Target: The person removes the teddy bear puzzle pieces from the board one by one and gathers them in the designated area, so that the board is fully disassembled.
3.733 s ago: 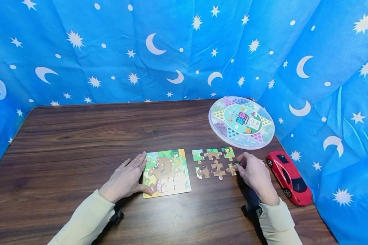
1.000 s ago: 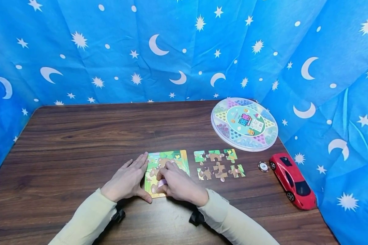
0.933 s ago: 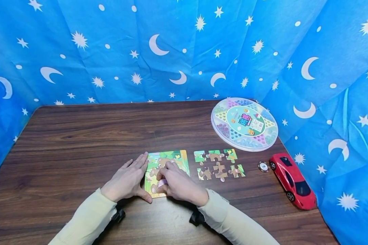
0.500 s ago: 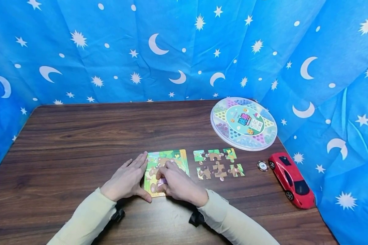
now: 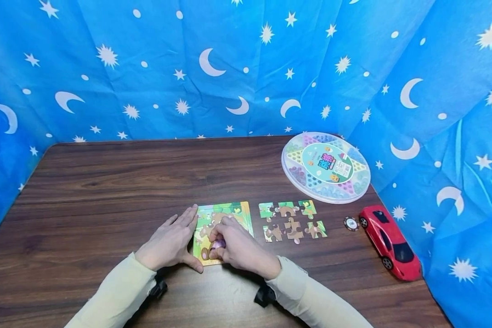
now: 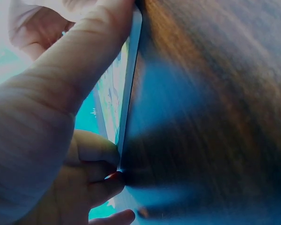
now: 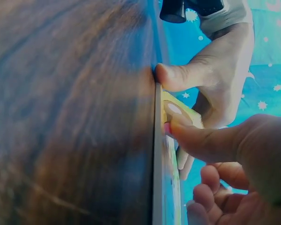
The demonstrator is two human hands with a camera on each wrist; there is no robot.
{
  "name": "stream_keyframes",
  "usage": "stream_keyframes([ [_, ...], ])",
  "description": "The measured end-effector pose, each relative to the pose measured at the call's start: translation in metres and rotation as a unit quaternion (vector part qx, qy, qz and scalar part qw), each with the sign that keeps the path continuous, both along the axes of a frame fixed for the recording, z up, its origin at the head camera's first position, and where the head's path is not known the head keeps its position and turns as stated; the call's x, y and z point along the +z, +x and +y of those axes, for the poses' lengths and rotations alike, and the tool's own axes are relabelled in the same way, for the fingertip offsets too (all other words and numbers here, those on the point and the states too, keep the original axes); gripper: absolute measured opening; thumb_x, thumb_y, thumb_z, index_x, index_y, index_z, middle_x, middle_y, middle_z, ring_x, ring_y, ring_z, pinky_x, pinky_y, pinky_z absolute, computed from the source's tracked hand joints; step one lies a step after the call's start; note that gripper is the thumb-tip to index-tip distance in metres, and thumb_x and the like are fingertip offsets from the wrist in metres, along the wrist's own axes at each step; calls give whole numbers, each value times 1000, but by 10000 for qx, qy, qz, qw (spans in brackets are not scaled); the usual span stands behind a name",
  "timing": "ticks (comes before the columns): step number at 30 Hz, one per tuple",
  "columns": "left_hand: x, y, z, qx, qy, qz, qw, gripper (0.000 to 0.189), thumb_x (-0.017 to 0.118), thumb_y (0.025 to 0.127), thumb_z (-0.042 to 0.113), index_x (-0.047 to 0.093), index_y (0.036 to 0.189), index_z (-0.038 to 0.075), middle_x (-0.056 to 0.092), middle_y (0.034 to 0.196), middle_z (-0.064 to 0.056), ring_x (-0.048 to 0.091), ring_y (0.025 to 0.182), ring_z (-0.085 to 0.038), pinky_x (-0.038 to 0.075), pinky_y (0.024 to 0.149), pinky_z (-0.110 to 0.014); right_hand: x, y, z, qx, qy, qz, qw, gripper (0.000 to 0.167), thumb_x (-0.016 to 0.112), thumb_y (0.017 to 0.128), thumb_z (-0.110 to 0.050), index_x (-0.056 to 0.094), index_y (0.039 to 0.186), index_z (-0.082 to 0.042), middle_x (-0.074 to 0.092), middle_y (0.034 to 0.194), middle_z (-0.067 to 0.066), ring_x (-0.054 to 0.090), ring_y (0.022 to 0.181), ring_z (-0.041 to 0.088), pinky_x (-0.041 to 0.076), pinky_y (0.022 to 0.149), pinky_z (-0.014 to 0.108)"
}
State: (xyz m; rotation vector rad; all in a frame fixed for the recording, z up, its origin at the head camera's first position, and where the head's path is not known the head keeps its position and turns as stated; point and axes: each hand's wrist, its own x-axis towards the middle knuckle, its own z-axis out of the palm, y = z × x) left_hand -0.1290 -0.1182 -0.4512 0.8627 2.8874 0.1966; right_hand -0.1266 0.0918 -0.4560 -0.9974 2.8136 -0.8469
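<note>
A square bear jigsaw puzzle in a shallow tray (image 5: 248, 210) lies flat on the table. My left hand (image 5: 168, 239) steadies it, fingers extended along the left edge and thumb at the near-left corner. Over the tray's lower right, my right hand (image 5: 242, 246) has thumb and index finger pinched at a puzzle piece with a purple patch (image 5: 218, 244). In the right wrist view, the thumb (image 7: 196, 138) presses at its pinkish edge; the rest of the piece is hidden. Several loose puzzle pieces (image 5: 294, 229) lie in two rows right of the tray.
A round marble board game (image 5: 325, 166) in a clear case lies at the back right. A poker chip (image 5: 351, 223) sits beside a red toy car (image 5: 391, 243) near the right edge of the table (image 5: 119, 182). A blue star-and-moon cloth (image 5: 147, 91) hangs behind.
My right hand has come left from the loose pieces onto the tray. Over the last half second its fingers shift slightly and the purple patch shows darker. My left hand stays put.
</note>
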Motion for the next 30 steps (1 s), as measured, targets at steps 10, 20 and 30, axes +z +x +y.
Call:
stream_keyframes([
  [10, -1, -1, 1, -26, 9, 57, 10000, 137, 69, 49, 81, 36, 141, -15, 22, 155, -28, 28, 141, -38, 32, 109, -56, 3, 5, 5, 315, -1151, -817, 9895, 13, 76, 84, -23, 65, 81, -18, 59, 73, -15, 54, 71, 0, 49, 78, 21],
  [20, -2, 0, 1, 18, 23, 6, 10000, 137, 71, 50, 80, 34, 143, -13, 20, 156, -27, 27, 142, -37, 31, 109, -56, 19, 11, 37, 29, -2050, -696, 9763, 6, 73, 86, -24, 69, 87, -21, 65, 83, -16, 59, 71, 4, 52, 63, 26],
  [30, -2, 0, 1, 54, 52, -32, 10000, 138, 72, 49, 79, 33, 144, -13, 19, 156, -26, 26, 143, -36, 30, 110, -55, 30, 17, 113, -740, -1544, -685, 9829, 6, 75, 85, -24, 70, 83, -24, 65, 76, -14, 57, 64, 10, 49, 56, 25],
])
